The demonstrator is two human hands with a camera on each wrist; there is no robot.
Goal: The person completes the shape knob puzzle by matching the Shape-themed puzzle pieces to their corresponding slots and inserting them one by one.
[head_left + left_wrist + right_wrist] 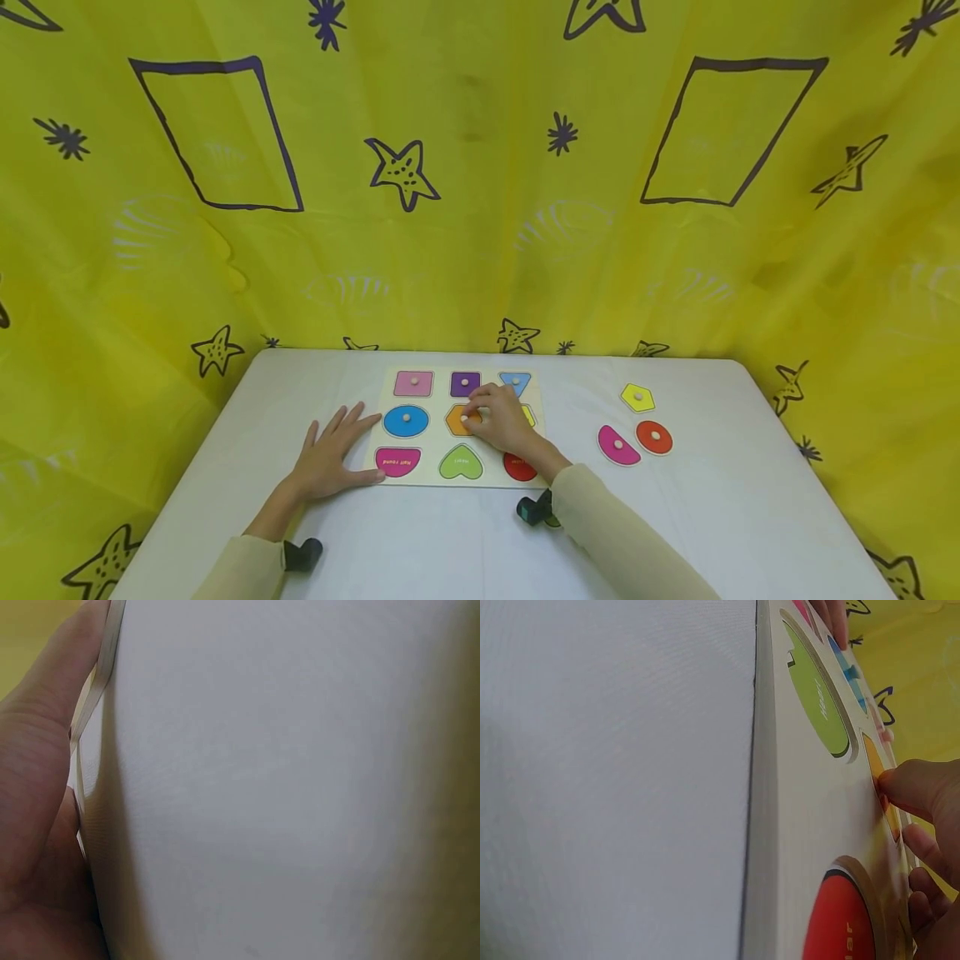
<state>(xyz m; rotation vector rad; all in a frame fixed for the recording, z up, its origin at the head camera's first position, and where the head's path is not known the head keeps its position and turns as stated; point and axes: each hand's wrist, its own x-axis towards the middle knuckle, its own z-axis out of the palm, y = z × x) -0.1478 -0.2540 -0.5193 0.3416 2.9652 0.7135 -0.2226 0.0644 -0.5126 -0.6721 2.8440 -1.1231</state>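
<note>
The left hand (pixel 330 460), spread wide, touches the puzzle board (pixel 441 397) — probably for keeping it steady. The right hand (pixel 507 423) pinches the orange hexagon (pixel 453 419) by its knob (pixel 464 418), at the board's middle place.

Curtain (pixel 480 250): brightly + evenly lit, head view; pale shell prints (pixel 566 225) washed out.
Tablecloth (pixel 262 787): dimmed to grey, L wrist view; soft shadow cast nr L hand (pixel 34 802); R margin badly blurred.
Puzzle board (pixel 810 817): lettering slightly blurred, R wrist view.
</note>
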